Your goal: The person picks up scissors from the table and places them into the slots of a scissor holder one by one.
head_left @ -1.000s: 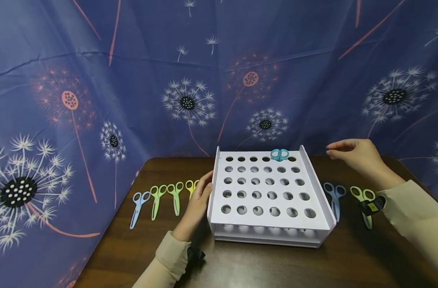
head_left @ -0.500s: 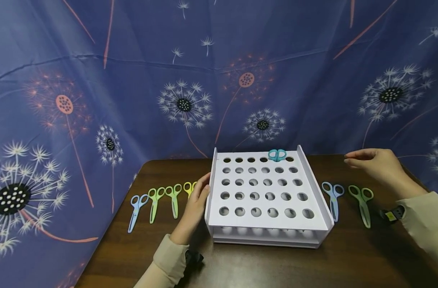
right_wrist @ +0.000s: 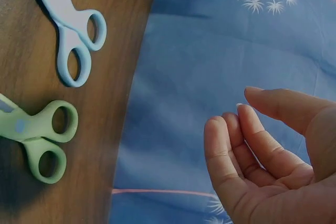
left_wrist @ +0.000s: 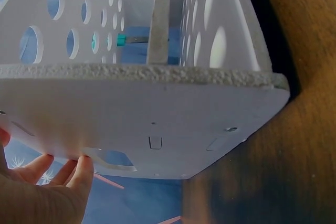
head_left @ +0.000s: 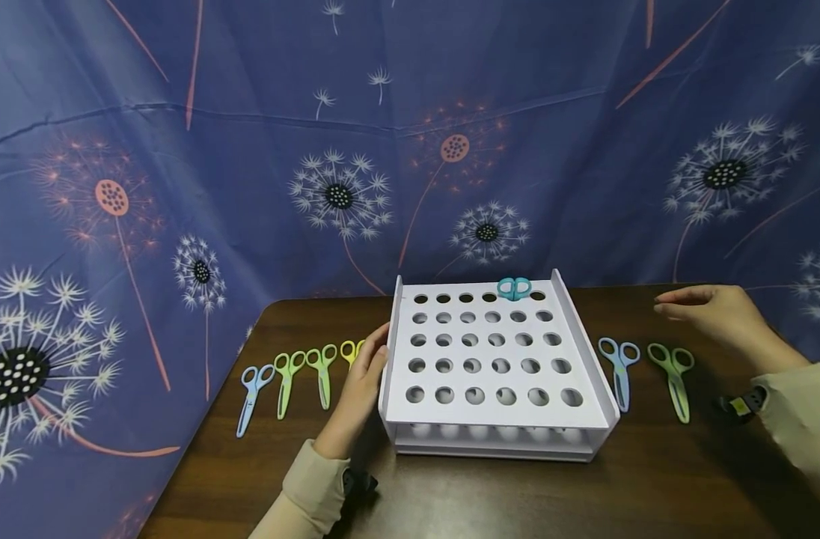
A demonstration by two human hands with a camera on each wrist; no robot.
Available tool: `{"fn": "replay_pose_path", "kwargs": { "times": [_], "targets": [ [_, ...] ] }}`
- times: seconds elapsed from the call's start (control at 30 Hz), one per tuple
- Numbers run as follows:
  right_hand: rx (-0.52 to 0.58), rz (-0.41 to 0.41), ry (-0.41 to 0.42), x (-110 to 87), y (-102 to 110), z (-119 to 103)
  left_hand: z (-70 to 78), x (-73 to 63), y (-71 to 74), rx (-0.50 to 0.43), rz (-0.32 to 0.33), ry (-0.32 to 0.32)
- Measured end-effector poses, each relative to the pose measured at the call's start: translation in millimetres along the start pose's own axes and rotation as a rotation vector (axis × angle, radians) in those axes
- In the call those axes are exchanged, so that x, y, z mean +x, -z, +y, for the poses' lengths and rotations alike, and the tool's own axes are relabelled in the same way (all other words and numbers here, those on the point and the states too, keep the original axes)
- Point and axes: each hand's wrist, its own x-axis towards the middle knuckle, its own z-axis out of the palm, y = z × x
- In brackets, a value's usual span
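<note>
The right hand (head_left: 726, 318) hangs free near the table's far right, its fingers loosely curled, thumb just apart from the fingertips, holding nothing; it is the nearer hand to the right-hand green scissors (head_left: 677, 385), which lie on the table (head_left: 491, 501) nearer the person and slightly left of it, handles away, blades toward the person. The left hand (head_left: 358, 397) rests its fingers on the side of the white rack (head_left: 491, 380), not wrapped round it. Counted: 1 rack with 30 holes, 1 teal scissors (head_left: 514, 294) in its back row, and on the table 2 blue scissors (head_left: 621, 374), 3 green, and 1 partly hidden yellow scissors (head_left: 352, 361).
</note>
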Motion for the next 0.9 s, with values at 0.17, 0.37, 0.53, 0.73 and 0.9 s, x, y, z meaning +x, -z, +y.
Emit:
{"fn": "replay_pose_path", "kwargs": {
  "times": [0.17,0.37,0.53,0.73,0.9],
  "targets": [
    [0.019,-0.042,-0.025,2.7,3.6,11.0,-1.3,0.8,1.0,-0.012,-0.014,-0.008],
    [0.025,-0.076,-0.046,4.0,4.5,24.0,-1.1,0.8,2.5,-0.019,-0.034,-0.008],
    [0.062,-0.073,-0.043,5.0,3.5,30.5,-0.8,1.3,3.2,-0.010,-0.042,-0.010],
    [0.077,-0.072,-0.038,5.9,3.8,36.2,0.9,1.6,2.8,-0.012,-0.040,-0.005],
    [0.128,-0.092,-0.049,4.5,2.0,42.8,0.0,1.5,2.5,-0.002,-0.043,-0.001]
  ]
}}
